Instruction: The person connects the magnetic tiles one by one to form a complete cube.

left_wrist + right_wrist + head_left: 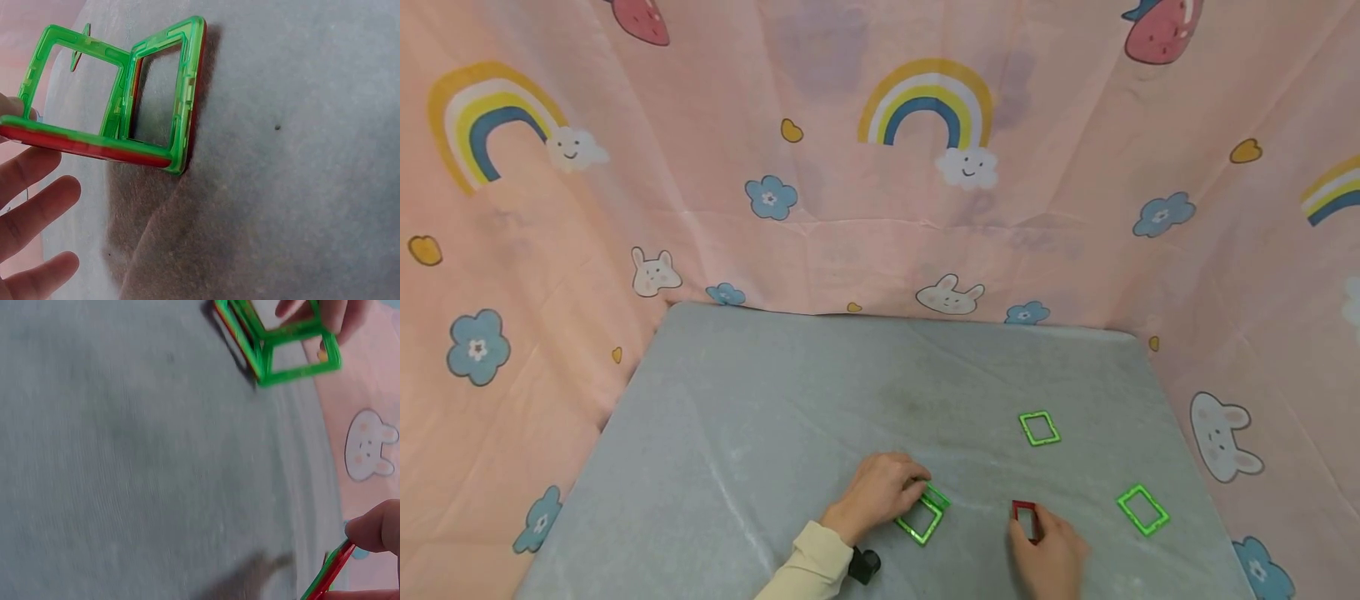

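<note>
"Pink fabric (692, 158) walls the space, printed with three rainbows (925, 77), one cut by the edge, and three rabbits (951, 298). One grey cloth (737, 400) covers the work surface. Loose pieces?"

"Two: one green frame (1026, 431) towards the back right, a second green frame (1132, 518) nearer the right edge. Both lie well apart from the hands"

"State of the left hand (880, 493)?"

"Grasping. Thumb and finger pinch one panel of the green assembly (932, 527), at the cloth in front of that hand. Three joined frames are countable in the left wrist view; one panel shows a red outer side. Further panels, if hidden, cannot be confirmed"

"Right hand (1051, 554)?"

"Also grasping: one red-and-green frame (1024, 505), pinched by its edge, to the right of the assembly and apart from it"

"Other items?"

"One cream sleeve (812, 562) on the left arm, one black object (865, 566) beside its cuff"
</note>
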`<state>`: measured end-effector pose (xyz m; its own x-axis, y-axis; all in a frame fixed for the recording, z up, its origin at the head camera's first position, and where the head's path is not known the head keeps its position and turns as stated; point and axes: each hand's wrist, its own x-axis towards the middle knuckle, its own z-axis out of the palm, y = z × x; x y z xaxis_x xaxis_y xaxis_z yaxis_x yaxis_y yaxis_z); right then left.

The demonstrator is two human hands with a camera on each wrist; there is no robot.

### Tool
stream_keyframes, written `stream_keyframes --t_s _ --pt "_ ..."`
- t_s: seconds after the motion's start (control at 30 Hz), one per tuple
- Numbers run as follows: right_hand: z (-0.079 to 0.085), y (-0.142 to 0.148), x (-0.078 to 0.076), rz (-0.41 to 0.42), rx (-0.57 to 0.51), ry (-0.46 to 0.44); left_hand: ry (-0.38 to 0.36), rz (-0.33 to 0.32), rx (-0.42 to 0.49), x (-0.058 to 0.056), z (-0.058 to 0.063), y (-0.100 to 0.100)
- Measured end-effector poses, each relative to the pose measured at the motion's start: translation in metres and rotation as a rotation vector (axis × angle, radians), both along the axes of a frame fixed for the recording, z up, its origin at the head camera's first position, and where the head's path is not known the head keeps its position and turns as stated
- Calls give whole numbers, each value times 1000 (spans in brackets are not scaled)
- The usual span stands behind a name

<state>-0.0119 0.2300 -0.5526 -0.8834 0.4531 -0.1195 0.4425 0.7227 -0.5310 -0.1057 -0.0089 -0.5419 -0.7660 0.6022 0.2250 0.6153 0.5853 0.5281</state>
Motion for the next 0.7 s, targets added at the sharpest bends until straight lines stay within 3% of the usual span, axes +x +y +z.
stream_keyframes --t_s 0.17,0.37,0.7 --pt "0 -10 0 13 -84 -1 10 -5 5 0 0 0" --pt "-3 -19 0 3 -105 23 -8 -1 9 1 0 0" --pt "1 -31 -3 23 -173 -29 -16 6 12 1 0 0"
